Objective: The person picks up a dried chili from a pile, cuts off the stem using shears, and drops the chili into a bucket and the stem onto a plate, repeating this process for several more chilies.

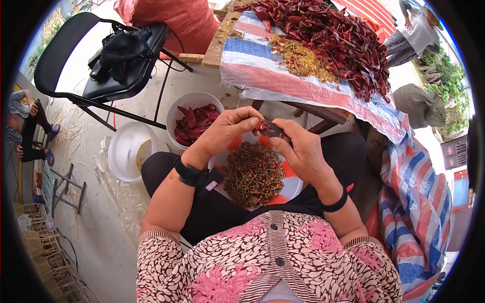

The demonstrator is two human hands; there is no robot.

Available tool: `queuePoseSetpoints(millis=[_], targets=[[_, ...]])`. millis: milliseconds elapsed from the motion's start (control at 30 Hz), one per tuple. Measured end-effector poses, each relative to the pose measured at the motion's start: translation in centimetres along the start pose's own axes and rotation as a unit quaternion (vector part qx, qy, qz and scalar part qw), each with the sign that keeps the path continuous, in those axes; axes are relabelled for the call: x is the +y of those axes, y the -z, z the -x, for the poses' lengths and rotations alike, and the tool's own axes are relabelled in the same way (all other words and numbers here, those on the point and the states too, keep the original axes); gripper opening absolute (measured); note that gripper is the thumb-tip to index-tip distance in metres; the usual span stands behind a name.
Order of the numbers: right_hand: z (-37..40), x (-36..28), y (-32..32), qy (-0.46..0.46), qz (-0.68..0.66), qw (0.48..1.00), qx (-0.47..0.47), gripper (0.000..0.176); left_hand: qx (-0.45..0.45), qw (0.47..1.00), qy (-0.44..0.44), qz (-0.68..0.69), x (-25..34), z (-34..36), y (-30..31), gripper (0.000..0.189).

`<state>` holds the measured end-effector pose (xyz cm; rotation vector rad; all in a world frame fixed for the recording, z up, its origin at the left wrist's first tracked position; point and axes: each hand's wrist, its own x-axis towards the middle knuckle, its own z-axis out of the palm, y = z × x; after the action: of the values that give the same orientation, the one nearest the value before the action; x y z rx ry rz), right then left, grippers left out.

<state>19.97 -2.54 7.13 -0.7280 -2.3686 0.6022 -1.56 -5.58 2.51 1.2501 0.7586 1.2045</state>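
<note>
Fingers of the left hand (pixel 225 132) and right hand (pixel 299 150) pinch one wrinkled red chili (pixel 261 125) over a stem-filled bowl (pixel 292 188).

Bright, flat daylight fills my feed: soft shadows under the folding chair (pixel 63 48), mild glare off the white basin (pixel 126 146), fisheye bending and blackening the edges.

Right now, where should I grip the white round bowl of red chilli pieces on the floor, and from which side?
Pinch the far rim of the white round chilli bowl from above: it stands upright and open, bare wall there. The shallow white bowl with yellowish bits crowds its near-left side; the left hand overhangs its right.
</note>
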Motion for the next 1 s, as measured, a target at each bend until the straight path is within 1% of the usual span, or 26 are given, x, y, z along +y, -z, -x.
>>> queuePoseSetpoints(millis=[67,233,333,433,667,833,933,967,1000], targets=[[0.3,0.1,-0.4,-0.002,0.002,1.000,0.007,0.035,-0.017,1.000,0.000,-0.016,0.1,0.0,0.0,0.019],[0.9,-0.2,-0.9,0.008,0.075,0.996,0.050,0.035,0.006,1.000,0.021,0.010,0.5,0.2,-0.8,0.018],[0.9,-0.1,-0.9,0.018,0.105,0.992,0.060,0.035,0.013,0.999,0.040,0.003,0.3,0.1,-0.8,0.018],[1.0,-0.2,-0.8,0.005,0.138,0.989,0.050,0.033,0.007,0.999,0.052,-0.010,-0.1,0.0,-0.6,0.019],[1.4,0.8,-0.7,0.002,0.111,0.994,0.007,0.031,-0.010,0.997,0.067,-0.039,-0.5,0.1,-0.8,0.021],[2.0,1.5,-1.4,-0.015,0.085,0.996,-0.004,0.028,-0.011,0.996,0.089,-0.007,-1.3,0.1,-1.0,0.022],[2.5,2.3,-2.0,-0.073,-0.073,0.994,-0.046,0.029,-0.034,0.995,0.089,0.032,-1.0,0.2,-1.0,0.022],[2.6,2.1,-2.0,-0.106,-0.182,0.976,-0.061,0.029,-0.045,0.994,0.087,0.050,-0.9,0.3,-0.9,0.022],[2.5,1.6,-2.0,-0.138,-0.289,0.944,-0.075,0.030,-0.053,0.993,0.087,0.057,-1.0,0.4,-0.8,0.022]])
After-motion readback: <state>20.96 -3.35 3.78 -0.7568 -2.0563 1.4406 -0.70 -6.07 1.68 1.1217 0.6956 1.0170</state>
